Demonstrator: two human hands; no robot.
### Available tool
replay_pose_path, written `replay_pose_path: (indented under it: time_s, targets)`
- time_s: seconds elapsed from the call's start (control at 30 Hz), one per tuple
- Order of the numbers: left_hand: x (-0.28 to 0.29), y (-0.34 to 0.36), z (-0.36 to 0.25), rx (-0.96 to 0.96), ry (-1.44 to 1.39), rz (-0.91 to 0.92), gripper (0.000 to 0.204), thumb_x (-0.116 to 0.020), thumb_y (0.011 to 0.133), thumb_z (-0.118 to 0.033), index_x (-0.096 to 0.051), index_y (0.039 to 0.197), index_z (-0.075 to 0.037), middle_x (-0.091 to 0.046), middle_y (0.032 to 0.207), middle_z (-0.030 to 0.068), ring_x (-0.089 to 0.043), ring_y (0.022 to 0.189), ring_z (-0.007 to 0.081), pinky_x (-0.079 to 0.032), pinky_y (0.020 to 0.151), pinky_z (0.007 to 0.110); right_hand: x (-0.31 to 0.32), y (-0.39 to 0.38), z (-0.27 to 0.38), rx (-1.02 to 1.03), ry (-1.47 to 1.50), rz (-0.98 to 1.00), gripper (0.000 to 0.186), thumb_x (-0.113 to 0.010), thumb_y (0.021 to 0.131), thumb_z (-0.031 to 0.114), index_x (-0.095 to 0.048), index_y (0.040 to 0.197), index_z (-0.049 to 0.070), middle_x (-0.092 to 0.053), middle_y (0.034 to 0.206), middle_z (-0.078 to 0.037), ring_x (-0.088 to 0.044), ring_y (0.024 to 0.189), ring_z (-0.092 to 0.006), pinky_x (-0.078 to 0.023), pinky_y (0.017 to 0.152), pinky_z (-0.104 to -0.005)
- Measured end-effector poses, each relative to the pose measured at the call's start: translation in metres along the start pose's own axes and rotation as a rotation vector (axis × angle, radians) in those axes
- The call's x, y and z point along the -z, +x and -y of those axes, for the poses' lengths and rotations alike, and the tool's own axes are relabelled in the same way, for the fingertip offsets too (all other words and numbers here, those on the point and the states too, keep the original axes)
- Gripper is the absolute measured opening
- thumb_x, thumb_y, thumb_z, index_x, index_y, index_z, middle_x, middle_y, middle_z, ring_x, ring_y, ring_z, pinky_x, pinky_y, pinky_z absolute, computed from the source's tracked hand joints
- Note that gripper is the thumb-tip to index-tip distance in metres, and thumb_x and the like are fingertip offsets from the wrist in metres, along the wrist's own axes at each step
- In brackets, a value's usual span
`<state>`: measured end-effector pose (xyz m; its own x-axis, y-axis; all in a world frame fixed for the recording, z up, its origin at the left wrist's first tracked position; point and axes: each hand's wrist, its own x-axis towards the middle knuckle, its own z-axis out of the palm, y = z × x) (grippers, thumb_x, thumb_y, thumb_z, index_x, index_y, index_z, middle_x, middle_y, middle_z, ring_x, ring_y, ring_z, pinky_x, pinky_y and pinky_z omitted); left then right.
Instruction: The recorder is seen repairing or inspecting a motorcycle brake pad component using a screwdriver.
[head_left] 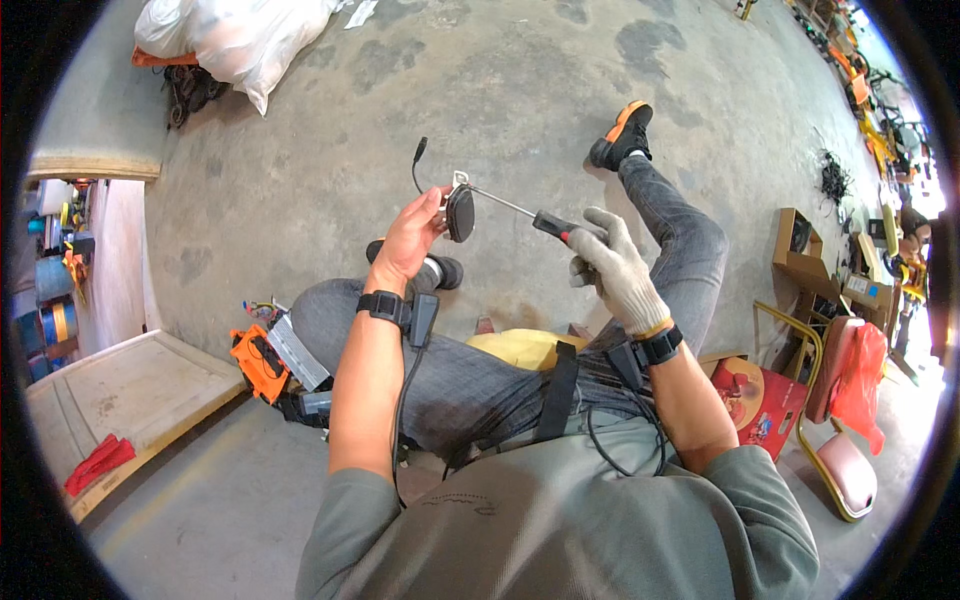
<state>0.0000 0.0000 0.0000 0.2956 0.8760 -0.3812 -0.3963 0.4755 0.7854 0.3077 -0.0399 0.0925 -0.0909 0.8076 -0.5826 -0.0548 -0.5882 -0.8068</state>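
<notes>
In my bare left hand [405,232] is a small round black part, perhaps a lamp or speaker [460,215], held up in front of my knees. A pale metal bracket [459,181] sits at its top, and a thin black cable with a plug [420,152] sticks up behind it. My right hand [622,268], in a light knitted glove, is closed around the black and red handle of a screwdriver [520,208]. The screwdriver's shaft points left, its tip at the bracket; whether it sits in a screw is too small to tell.
By my left knee lies an orange and black device [262,360]. A wooden board [130,395] with a red cloth [100,465] is at the left. White sacks [250,40] lie at the far left. Right of me are a yellow-framed chair [815,440], a red box [757,405] and an open carton [805,255].
</notes>
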Motion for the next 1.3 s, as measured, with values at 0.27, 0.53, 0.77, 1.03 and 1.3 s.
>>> replay_pose_path:
  time_s: [0.27,0.53,0.77,1.03,1.3]
  targets:
    - [-0.008,-0.007,-0.008,0.002,0.019,-0.009,0.049,-0.053,0.104,-0.045,-0.061,0.134,-0.006,-0.068,0.113,0.0008,-0.061,0.1,0.0109,-0.046,0.091,0.029,0.003,0.0,0.001,-0.035,-0.028,0.045,0.065,-0.066,0.094,0.028,-0.038,0.141,-0.008,-0.064,0.096,-0.011,-0.063,0.075,-0.0137,-0.054,0.065,-0.0268]
    - [-0.001,-0.004,-0.003,0.005,0.031,-0.018,0.05,-0.054,0.104,-0.045,-0.06,0.135,-0.006,-0.068,0.116,0.0003,-0.06,0.102,0.0115,-0.045,0.091,0.03,-0.011,-0.006,0.007,0.066,-0.189,-0.087,0.059,-0.063,0.096,0.03,-0.044,0.137,-0.008,-0.064,0.09,-0.01,-0.062,0.072,-0.0123,-0.053,0.064,-0.0252]
    - [-0.004,-0.005,-0.004,0.014,0.042,-0.035,0.051,-0.056,0.103,-0.043,-0.059,0.137,-0.005,-0.067,0.117,0.0008,-0.059,0.104,0.0117,-0.044,0.092,0.029,-0.003,-0.001,0.0,0.024,-0.114,-0.051,0.049,-0.057,0.1,0.036,-0.053,0.127,-0.004,-0.067,0.091,-0.009,-0.058,0.066,-0.0112,-0.051,0.058,-0.0267]
    - [-0.008,-0.003,-0.004,-0.012,0.042,-0.015,0.043,-0.058,0.103,-0.035,-0.06,0.135,-0.006,-0.068,0.107,-0.0015,-0.06,0.093,0.0092,-0.046,0.081,0.027,0.0,0.002,0.001,-0.065,-0.074,0.014,0.045,-0.052,0.101,0.044,-0.059,0.111,0.001,-0.066,0.087,-0.007,-0.056,0.063,-0.0095,-0.046,0.053,-0.0257]
    - [0.002,0.0,-0.003,-0.023,0.071,-0.034,0.039,-0.054,0.105,-0.03,-0.059,0.134,-0.004,-0.068,0.121,0.0049,-0.064,0.108,0.0153,-0.049,0.096,0.033,-0.011,0.006,0.0,0.052,-0.001,-0.018,0.041,-0.06,0.098,0.033,-0.06,0.118,-0.002,-0.064,0.093,-0.008,-0.061,0.072,-0.011,-0.05,0.064,-0.0246]
